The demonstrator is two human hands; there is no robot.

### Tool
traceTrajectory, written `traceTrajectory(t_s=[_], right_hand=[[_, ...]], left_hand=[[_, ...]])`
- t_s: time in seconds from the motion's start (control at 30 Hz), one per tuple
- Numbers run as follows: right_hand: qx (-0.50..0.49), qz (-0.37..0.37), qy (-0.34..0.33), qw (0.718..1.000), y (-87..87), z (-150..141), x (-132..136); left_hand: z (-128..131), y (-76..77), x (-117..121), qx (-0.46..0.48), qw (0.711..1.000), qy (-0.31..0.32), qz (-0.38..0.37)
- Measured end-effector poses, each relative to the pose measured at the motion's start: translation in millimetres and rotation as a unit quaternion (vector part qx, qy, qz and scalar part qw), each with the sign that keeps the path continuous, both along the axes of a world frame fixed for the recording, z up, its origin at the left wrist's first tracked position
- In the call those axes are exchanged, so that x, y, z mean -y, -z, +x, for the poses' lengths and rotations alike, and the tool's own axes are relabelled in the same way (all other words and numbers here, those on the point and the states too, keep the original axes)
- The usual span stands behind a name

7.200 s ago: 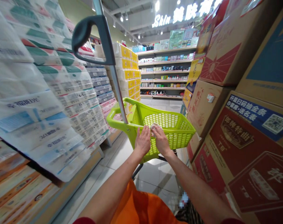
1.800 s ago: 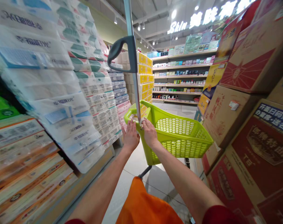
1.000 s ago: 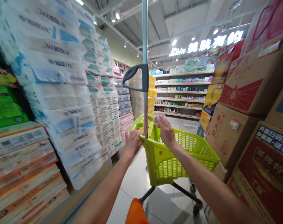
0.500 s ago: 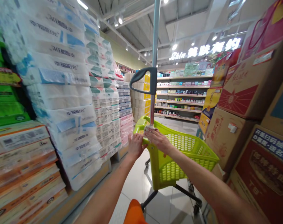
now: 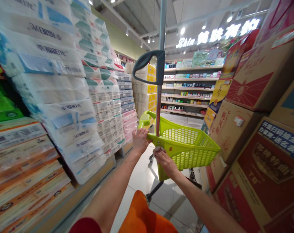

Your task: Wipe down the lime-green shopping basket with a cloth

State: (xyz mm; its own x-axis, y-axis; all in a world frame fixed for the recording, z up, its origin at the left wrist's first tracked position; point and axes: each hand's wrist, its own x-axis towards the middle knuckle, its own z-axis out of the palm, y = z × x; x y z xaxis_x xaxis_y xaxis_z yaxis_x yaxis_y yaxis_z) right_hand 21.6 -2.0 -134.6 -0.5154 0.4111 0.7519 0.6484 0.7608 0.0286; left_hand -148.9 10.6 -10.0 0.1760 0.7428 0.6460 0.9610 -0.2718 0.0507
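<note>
- The right hand (image 5: 165, 163) is closing narrowly, pinching a small crumpled white cloth (image 5: 157, 149) against the front rim of the lime green basket (image 5: 188, 147), just right of centre.
- The left hand (image 5: 140, 141) is pressing at the basket's near corner beside the metal pole (image 5: 161, 32), its fingers pointing upward; whether it is gripping, I cannot tell.
- The basket is standing on dark cart legs (image 5: 153, 191) over a smooth tile floor (image 5: 134, 174), so hard pressing could be sending the cart rolling into the toilet paper stacks (image 5: 52, 87) at left or the cardboard boxes (image 5: 244, 81) at right.
- The cloth is looking thin and fingertip-held, so a loose pinch could let it drop.
- The basket is showing glossy moulded plastic with oval holes; the pole is carrying a dark curved handle (image 5: 147, 61); the stacks are bulging softly under plastic wrap; the boxes are keeping stiff, square corners.
</note>
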Motion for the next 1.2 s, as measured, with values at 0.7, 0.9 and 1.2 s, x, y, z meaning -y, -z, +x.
traceTrajectory(t_s=[0.7,0.9,1.2], right_hand=[[-0.208,-0.097,0.062,0.971,-111.5,61,1],[-0.207,-0.152,0.083,0.963,-134.1,78,9],[-0.23,-0.16,0.161,0.946,-129.0,125,25]], left_hand=[[64,-2.2,-2,0.028,0.993,0.115,-0.016],[117,4.7,13,0.103,0.991,0.09,-0.01],[148,-3.7,17,0.18,0.947,0.267,-0.004]])
